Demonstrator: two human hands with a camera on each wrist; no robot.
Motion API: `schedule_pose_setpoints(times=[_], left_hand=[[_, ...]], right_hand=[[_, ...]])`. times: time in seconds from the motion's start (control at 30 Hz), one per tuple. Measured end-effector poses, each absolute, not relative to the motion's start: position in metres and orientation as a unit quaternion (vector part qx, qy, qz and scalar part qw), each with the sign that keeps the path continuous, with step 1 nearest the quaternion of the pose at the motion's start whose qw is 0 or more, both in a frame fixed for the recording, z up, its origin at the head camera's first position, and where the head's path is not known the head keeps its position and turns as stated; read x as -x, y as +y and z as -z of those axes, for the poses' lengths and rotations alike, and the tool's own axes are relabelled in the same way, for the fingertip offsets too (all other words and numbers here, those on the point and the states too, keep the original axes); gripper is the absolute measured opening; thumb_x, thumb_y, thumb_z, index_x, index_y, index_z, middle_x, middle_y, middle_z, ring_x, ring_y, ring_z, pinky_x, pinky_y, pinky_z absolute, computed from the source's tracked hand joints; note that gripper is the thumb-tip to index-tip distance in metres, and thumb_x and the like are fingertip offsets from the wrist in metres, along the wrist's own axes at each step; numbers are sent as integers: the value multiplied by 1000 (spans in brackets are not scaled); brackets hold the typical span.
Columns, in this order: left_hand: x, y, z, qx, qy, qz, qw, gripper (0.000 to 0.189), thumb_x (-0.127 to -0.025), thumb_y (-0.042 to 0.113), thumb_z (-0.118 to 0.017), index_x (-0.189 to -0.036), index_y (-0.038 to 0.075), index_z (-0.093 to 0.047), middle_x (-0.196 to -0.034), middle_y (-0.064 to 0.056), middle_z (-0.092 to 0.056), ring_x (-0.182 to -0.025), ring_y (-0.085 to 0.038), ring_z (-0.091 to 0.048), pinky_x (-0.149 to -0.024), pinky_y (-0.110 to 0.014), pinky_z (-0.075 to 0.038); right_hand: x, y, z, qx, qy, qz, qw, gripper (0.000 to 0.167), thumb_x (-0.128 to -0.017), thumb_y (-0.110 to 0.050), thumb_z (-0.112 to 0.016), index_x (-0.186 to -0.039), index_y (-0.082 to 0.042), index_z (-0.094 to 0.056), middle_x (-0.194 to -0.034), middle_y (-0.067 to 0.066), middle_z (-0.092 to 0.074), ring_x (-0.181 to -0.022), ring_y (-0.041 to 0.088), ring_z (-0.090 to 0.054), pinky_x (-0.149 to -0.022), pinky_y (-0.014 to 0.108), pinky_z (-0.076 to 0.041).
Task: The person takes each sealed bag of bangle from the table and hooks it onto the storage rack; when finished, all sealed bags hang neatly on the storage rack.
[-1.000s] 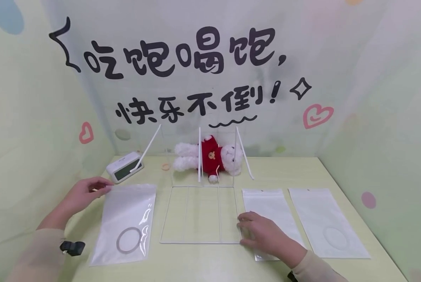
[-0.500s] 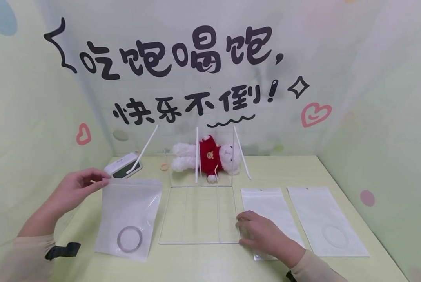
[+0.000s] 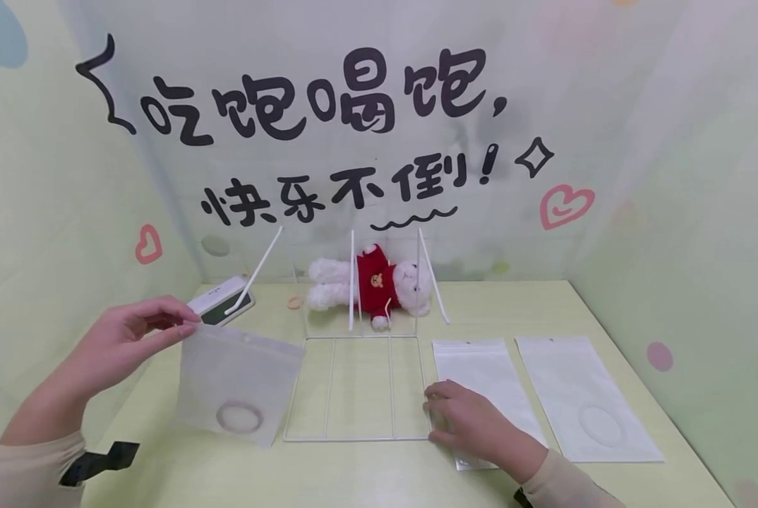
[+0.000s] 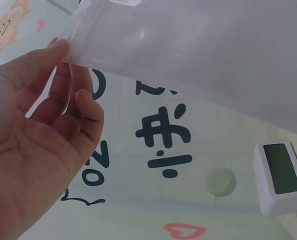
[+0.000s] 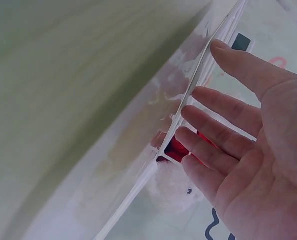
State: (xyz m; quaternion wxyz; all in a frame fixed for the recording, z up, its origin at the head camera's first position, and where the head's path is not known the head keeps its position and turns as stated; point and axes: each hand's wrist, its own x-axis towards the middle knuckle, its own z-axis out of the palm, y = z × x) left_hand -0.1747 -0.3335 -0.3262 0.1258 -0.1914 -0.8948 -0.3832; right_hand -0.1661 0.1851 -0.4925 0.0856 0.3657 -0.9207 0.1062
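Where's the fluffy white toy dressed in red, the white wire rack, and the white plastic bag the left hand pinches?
Fluffy white toy (image 3: pixel 377 294): head view, on its red top.
White wire rack (image 3: pixel 363 337): head view, on its base's back bar.
White plastic bag (image 3: pixel 242 374): head view, mid-sheet.

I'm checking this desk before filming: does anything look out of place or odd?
Mildly, yes: the plush toy lies sideways behind the wire rack, as if toppled, and a small orange ring lies loose near its feet. One bag hangs tilted, but the left hand holds it by one corner. No spill or damage shows.
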Motion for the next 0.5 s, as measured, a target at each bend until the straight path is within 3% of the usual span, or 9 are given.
schedule_pose_setpoints(times=[0.17, 0.3, 0.5], left_hand=[[170, -333, 315, 272, -868, 392, 138, 30, -88, -14, -70, -107, 8, -73, -100, 3, -71, -91, -8, -61, -77, -17, -49], [171, -336, 308, 339, -812, 449, 155, 36, -81, -29, -65, -106, -4, -72, -102, -5, -72, -94, -12, -63, -85, -15, -51], [173, -338, 294, 403, -740, 512, 166, 36, -76, -36, -60, -104, -15, -69, -104, -14, -72, -98, -16, -65, -89, -17, -53]], right_hand=[[168, 185, 493, -365, -921, -98, 90, 39, -77, -30, -89, -107, -9, -78, -125, 5, -70, -118, 22, -65, -100, 37, -59], [168, 185, 492, -362, -923, -98, 82, 39, -77, -31, -88, -108, -9, -77, -126, 5, -70, -120, 23, -65, -101, 38, -58], [167, 184, 493, -361, -924, -96, 83, 39, -78, -32, -88, -108, -10, -78, -126, 4, -70, -121, 23, -64, -102, 38, -58]])
